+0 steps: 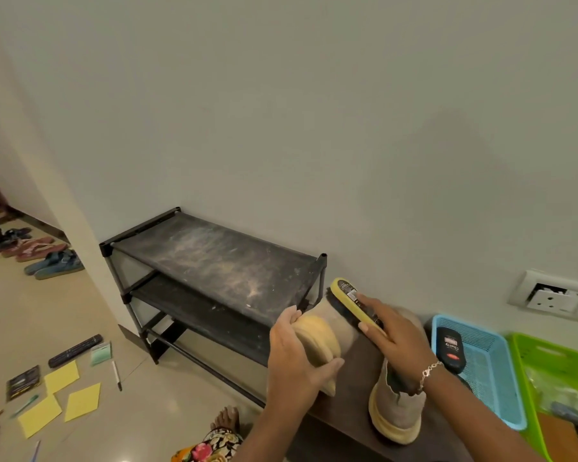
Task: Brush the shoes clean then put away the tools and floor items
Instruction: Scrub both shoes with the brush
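Left hand (294, 355) grips tan boot (327, 331) by its sole; right hand (392, 331) holds yellow shoe brush (351, 300), bristles against the upper.

Home entryway or hallway: dusty black two-tier shoe rack (214, 261) against a plain painted wall (314, 111), sandals (54, 263) lined up at the far left of the polished tile floor (47, 321), low wall socket (551, 296), blue basket (484, 358), green basket (541, 353), remote (75, 350) and yellow notes (82, 401) on the floor.

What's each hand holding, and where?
The left hand grips the shoe by its sole; the right hand holds the brush by its yellow back.
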Available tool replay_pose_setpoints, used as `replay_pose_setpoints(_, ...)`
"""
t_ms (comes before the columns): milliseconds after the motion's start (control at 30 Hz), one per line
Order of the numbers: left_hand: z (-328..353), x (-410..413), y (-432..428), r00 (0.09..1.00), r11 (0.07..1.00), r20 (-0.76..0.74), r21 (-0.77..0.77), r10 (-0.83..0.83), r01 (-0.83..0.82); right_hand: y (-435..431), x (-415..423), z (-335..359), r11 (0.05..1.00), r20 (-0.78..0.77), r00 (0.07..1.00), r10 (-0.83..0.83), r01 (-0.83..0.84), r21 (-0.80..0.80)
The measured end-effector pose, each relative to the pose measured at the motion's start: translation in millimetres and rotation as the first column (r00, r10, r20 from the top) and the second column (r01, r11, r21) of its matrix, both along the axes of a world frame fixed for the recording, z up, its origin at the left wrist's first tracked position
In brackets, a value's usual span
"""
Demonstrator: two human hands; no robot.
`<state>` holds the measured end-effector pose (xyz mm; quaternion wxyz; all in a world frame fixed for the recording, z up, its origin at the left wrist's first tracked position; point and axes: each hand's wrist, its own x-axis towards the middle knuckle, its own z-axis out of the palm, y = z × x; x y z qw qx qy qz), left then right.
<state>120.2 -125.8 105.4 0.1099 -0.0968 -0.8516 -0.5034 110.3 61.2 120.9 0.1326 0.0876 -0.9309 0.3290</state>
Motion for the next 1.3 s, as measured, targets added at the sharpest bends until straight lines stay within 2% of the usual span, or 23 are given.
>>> replay_pose_setpoints(67, -1, 2, -2, 1.0, 1.0, 0.011, 0.024, 0.018, -0.018, -9, 3, -5, 0.999, -0.003, 0.999, 0.039, -0.039, -0.008)
replay_pose_setpoints(133, -2, 4, -5, 0.999, 0.997, 0.031, 0.069, 0.032, -0.034, -28, 20, -5, 0.984, -0.049, 0.983, 0.179, -0.179, -0.001)
replay_pose_setpoints(233, -7, 8, -9, 0.997, 0.991, 0.053, 0.114, 0.061, -0.067, -31, 26, -3, 0.938, -0.044, 0.945, 0.325, -0.317, 0.138)
replay_pose_setpoints(300, -8, 12, -10, 0.995, 0.986, 0.059, 0.145, 0.077, -0.085, -19, 7, -1, 0.941, -0.044, 0.951, 0.307, -0.296, 0.162)
replay_pose_setpoints(367, -9, 13, -8, 0.995, 0.988, 0.062, 0.128, 0.077, -0.084, -10, -13, 0, 0.979, 0.05, 0.981, 0.188, -0.191, 0.069)
replay_pose_setpoints(433, -8, 12, -8, 0.996, 0.991, 0.053, 0.11, 0.073, -0.079, -11, -19, -4, 0.987, 0.101, 0.983, 0.154, -0.158, 0.03)
replay_pose_setpoints(600, -9, 7, -14, 0.996, 0.992, 0.04, 0.089, 0.082, -0.085, -31, 15, 1, 0.924, 0.04, 0.923, 0.383, -0.383, -0.007)
replay_pose_setpoints(667, -11, 7, -14, 0.995, 0.991, 0.027, 0.097, 0.093, -0.096, -27, 12, 4, 0.894, 0.042, 0.896, 0.443, -0.445, 0.055)
replay_pose_setpoints(867, -10, 11, -14, 0.995, 0.994, 0.045, 0.06, 0.093, -0.096, -11, -27, 1, 0.966, 0.187, 0.951, 0.246, -0.256, 0.033)
replay_pose_setpoints(1000, -5, 8, -20, 0.991, 0.991, 0.107, 0.105, 0.077, -0.088, -38, 14, 3, 0.94, 0.05, 0.939, 0.341, -0.342, 0.016)
replay_pose_setpoints(1100, -5, 5, -20, 0.992, 0.992, 0.104, 0.094, 0.076, -0.086, -38, 16, 7, 0.899, 0.026, 0.905, 0.424, -0.424, 0.105)
replay_pose_setpoints(1200, 1, 5, -15, 0.992, 0.994, 0.115, 0.088, 0.058, -0.068, -18, -18, 3, 0.957, 0.152, 0.946, 0.288, -0.287, -0.027)
replay_pose_setpoints(1300, 3, 6, -16, 0.993, 0.997, 0.108, 0.053, 0.049, -0.055, -17, -33, -7, 0.978, 0.254, 0.944, 0.209, -0.196, -0.076)
